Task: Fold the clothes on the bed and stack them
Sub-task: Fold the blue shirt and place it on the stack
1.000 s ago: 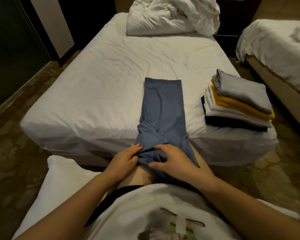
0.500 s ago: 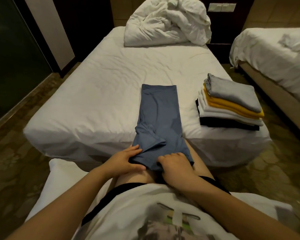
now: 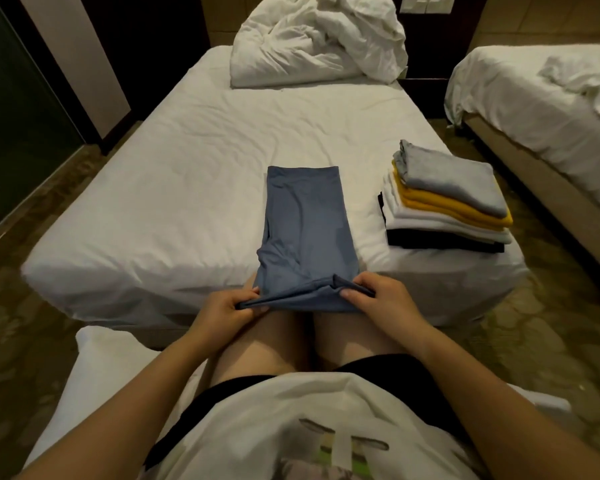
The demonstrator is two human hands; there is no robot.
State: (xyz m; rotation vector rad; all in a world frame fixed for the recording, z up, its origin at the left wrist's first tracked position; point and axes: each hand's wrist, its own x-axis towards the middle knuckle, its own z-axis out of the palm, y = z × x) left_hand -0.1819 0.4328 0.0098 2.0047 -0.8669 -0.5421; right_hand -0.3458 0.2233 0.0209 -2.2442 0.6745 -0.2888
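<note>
A dim room, where the near bed (image 3: 187, 188) carries one blue garment (image 3: 305, 220), folded into a long strip with its near end over the edge. The left hand (image 3: 226, 306) and right hand (image 3: 378, 299) each pinch a corner of that end. Just beside it stands one stack (image 3: 447, 202) of grey, yellow, white and black layers; I cannot tell the exact count. Most of the work looks done, with only the blue piece left to fold and stack.
</note>
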